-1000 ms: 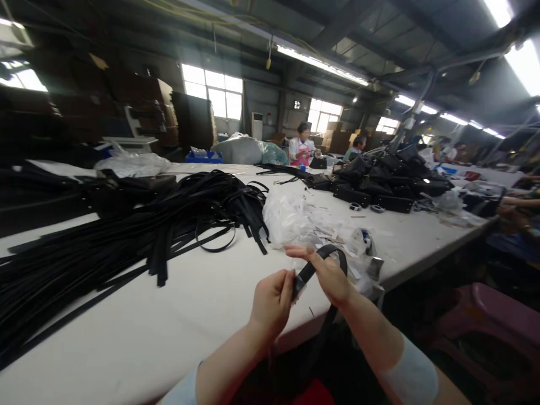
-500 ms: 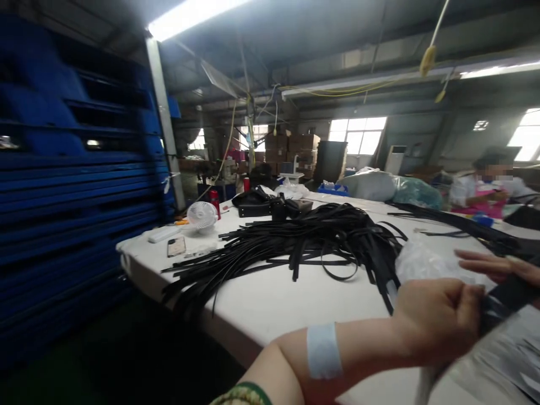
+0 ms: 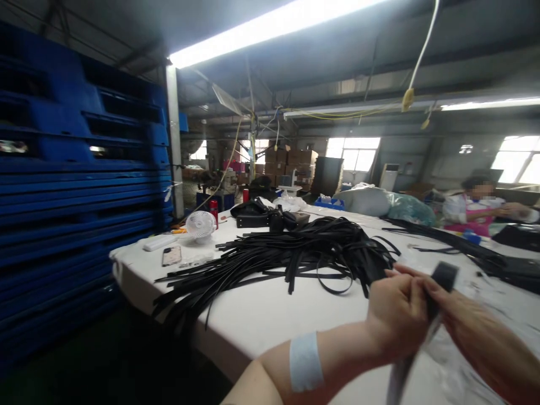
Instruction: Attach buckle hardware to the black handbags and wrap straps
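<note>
My left hand (image 3: 399, 315), with a pale blue patch on its forearm, is closed around a black strap (image 3: 445, 274). My right hand (image 3: 468, 323) meets it there, thumb and fingers closed on the same strap close to its upper end. Below the hands, the strap's lower part hangs blurred and looks glossy, perhaps in clear plastic. Clear plastic bags (image 3: 453, 360) lie beneath my right forearm. Just beyond my left hand, a large heap of black straps (image 3: 295, 247) spreads over the white table (image 3: 270, 312).
A small white fan (image 3: 200, 226), a phone (image 3: 171, 256) and a red bottle (image 3: 214, 214) stand or lie at the table's left. Black bags (image 3: 253, 218) sit behind the heap. Blue pallets (image 3: 84, 225) are stacked left. A co-worker (image 3: 476, 208) is at the far right.
Both hands have come leftward in view, and the strap end now points up between them. My right hand's fingers, stretched out before, have closed on the strap. The view has shifted slightly.
</note>
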{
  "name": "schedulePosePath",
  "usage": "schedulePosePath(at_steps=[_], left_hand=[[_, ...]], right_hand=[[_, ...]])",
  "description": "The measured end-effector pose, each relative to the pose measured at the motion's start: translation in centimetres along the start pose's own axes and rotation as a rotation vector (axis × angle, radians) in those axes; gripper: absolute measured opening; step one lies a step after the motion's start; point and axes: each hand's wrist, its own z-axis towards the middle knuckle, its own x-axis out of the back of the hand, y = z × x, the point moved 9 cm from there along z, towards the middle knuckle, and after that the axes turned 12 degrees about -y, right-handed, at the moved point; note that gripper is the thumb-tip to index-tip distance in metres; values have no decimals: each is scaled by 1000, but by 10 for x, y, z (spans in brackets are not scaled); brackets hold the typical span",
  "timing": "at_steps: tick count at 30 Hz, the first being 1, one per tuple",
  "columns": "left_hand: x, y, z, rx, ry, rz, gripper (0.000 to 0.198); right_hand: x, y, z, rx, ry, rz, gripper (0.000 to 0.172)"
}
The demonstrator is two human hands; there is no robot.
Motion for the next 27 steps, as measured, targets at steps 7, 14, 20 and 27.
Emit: schedulePosePath(at_steps=[7,14,20,27], left_hand=[[-7,-6,-7,-19,-58,-139,42],[25,2,16,-90,82,-188,38],[6,-5,9,-56,-31,-173,43],[31,7,22,-107,57,-176,40]], right_hand=[[1,-32,25,44,47,150,35],[-46,-30,19,115,-221,73,44],[-11,-57,31,152,-44,77,46],[-43,-41,23,121,-205,48,44]])
